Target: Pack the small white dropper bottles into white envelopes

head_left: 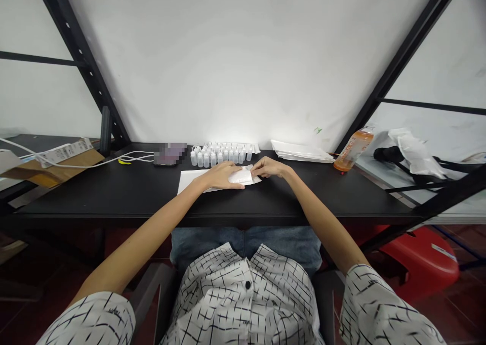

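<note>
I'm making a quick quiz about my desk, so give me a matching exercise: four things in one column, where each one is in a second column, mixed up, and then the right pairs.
Things:
1. Left hand
2. Right hand
3. Small white dropper bottles
4. Plastic bottle of orange liquid

Places:
A. In rows along the back of the desk, beside the phone
B. Fingertips at the right edge of the folded white paper
C. Near the right end of the black desk
D. Resting on the white sheet

Pairs: 1-D, 2-B, 3-A, 4-C
</note>
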Motion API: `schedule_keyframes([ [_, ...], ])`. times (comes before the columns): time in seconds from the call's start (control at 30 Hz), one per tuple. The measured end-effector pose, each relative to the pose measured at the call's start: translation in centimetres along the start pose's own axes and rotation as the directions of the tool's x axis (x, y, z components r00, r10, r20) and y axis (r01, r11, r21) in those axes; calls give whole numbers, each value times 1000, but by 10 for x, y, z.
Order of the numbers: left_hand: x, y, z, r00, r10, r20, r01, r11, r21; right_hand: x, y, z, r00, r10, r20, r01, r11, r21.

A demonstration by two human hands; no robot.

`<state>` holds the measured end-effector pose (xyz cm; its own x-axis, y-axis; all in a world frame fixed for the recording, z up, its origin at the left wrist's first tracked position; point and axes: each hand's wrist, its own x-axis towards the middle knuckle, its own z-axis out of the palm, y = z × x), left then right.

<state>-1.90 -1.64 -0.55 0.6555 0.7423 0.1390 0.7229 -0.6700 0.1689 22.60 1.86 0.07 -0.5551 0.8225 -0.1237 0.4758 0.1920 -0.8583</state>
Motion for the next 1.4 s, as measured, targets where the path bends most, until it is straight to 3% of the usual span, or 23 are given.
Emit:
schedule_keyframes([
  [0.13, 0, 1, -2, 1000, -10, 2, 10, 1000, -6, 1, -10, 14, 993, -80, 92, 85, 995, -48],
  [0.23, -3, 1, -6, 1000, -13, 4, 13, 1000, 21, -1, -16, 16, 993, -33, 111, 39, 998, -58],
  [0.37, -18, -5, -14, 1000, -22, -17, 24, 991, 134, -9, -13, -1, 999, 40, -17, -39, 999, 24],
  [0.57, -49, -24, -25, 994, -93, 49, 79, 968, 238, -20, -7, -27, 962, -37, -270, 65, 993, 97],
  [0.7, -57, -29, -47, 988, -96, -122, 109, 989, 98, -24, -8, -35, 920, -49, -388, 97, 990, 106],
  [0.77, -53, -33, -68, 953, -144, -268, 136, 990, -46, -25, -7, -40, 900, -65, -430, 118, 988, 96],
  [0.87, -30, -48, -107, 860, -226, -458, 175, 973, -152, -23, 2, -51, 828, -89, -553, 87, 996, -29],
  [0.93, -1, -64, -129, 806, -251, -535, 229, 967, -109, -20, 12, -58, 708, -101, -699, -66, 976, -208],
  [1.0, 34, -82, -142, 803, -253, -539, 272, 961, -44, -17, 22, -63, 567, -128, -814, -293, 892, -344],
  [1.07, 71, -98, -143, 847, -258, -465, 307, 951, 30, -16, 32, -67, 494, -147, -857, -470, 784, -406],
  [1.13, 104, -109, -134, 881, -277, -383, 333, 939, 87, -16, 41, -70, 496, -149, -855, -559, 698, -446],
  [1.23, 138, -114, -114, 891, -334, -308, 394, 906, 155, -21, 57, -78, 544, -142, -827, -597, 628, -500],
  [1.4, 155, -104, -93, 904, -284, -320, 382, 873, 304, -28, 81, -91, 675, -99, -731, -550, 593, -588],
])
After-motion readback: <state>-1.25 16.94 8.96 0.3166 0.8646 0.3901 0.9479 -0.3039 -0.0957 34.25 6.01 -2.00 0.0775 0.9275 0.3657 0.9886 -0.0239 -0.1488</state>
